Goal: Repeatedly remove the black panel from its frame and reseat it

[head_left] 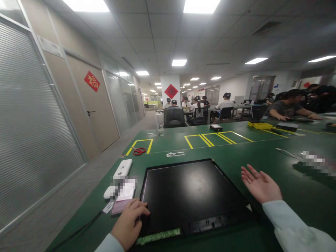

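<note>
- Apparently stiff, fairly light but fragile, the dark screen panel (181, 199) lies flat on the green table (262, 150).
- Left hand (130, 219): bent fingertips rest on its near left edge; whether they grip, I cannot tell.
- Right hand (262, 187): palm up, fingers slightly apart, right of it.
- Best held by opposite sides, avoiding the near green circuit strip (159, 236).

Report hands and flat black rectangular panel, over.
Left hand at panel, near-left corner. Right hand open, palm up, off panel. Red-handled scissors beyond, clear.
</note>
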The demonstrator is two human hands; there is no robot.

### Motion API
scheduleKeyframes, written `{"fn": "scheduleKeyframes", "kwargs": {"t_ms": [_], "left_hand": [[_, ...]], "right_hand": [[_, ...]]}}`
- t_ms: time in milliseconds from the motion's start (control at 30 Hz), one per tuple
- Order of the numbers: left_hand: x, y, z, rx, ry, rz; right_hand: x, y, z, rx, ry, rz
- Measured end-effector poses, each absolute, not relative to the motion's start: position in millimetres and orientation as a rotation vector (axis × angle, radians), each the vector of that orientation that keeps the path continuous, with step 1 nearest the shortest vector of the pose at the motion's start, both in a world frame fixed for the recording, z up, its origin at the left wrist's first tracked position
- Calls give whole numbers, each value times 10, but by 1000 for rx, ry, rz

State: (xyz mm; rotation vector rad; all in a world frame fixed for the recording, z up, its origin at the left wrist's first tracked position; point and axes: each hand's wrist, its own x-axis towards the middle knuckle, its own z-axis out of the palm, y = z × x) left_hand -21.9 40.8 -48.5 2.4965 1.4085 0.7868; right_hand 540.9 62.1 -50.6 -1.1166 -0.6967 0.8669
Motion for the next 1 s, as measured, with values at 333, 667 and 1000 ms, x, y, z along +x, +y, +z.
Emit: {"fn": "scheduleKeyframes", "kwargs": {"t_ms": [333,667,1000], "left_hand": [[-182,552,-656,2498,1396,856],[109,464,-283,2627,1455,418],[-110,579,-585,2687,1290,720]], "right_hand": [[4958,513,-152,-922,-656,1104],[4809,495,-86,-737,-470,1325],[4816,486,-193,-844,-779,1216]]}}
